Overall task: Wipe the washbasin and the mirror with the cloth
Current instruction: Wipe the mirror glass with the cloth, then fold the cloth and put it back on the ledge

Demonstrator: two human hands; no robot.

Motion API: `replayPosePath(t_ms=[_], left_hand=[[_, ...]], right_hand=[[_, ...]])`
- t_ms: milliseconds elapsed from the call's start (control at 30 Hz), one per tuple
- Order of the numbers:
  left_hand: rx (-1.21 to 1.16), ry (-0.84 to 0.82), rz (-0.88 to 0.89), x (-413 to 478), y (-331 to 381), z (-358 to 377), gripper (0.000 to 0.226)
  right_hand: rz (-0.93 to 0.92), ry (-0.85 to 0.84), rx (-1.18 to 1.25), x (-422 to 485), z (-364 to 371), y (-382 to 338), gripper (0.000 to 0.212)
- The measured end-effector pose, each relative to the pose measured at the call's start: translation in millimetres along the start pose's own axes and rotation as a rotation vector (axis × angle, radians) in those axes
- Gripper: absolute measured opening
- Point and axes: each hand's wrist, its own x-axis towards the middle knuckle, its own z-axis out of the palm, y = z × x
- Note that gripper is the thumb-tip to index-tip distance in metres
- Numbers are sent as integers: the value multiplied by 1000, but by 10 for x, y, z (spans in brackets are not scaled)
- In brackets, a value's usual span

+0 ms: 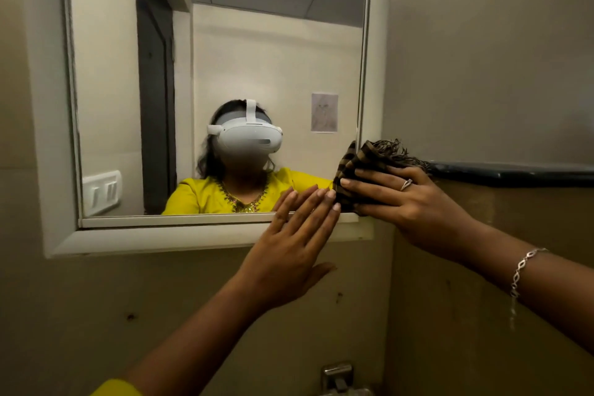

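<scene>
Beige walls [193, 299] meet in a corner on the right and carry a few dark spots. A dark ledge [514, 174] runs along the right-hand wall, paler above it and browner below. A metal tap fitting [337, 374] shows at the bottom edge. The light is dim and warm.

Right hand [414, 202] grips cloth [369, 161] at mirror [257, 58] corner; left hand [289, 247] flat, apparently touching frame [160, 238].

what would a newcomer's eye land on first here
The white-framed mirror fills the upper left, reflecting a person in a yellow top wearing a white headset. At its lower right corner the right hand holds a bunched striped brown cloth against the frame, while the left hand lies flat on the bottom edge beside it.
</scene>
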Motion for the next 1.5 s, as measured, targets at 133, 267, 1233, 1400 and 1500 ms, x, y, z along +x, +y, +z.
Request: replayPosePath(t_ms=[133,267,1233,1400,1500], left_hand=[[12,-16,-5,4,-1,-11,70],[11,-33,-15,1,1,-48,69],[-950,288,-352,365,-342,-974,71],[-1271,267,-404,317,-432,-1010,26],[-1328,264,-410,250,-430,-1032,8]], right_hand=[[-25,-67,-157,15,-89,-69,38],[-11,-104,-275,29,-148,-134,50],[1083,-276,1233,712,-1330,31,41],[1050,-382,1555,673,-1183,-95,40],[1029,-402,1722,578,-1039,-161,58]])
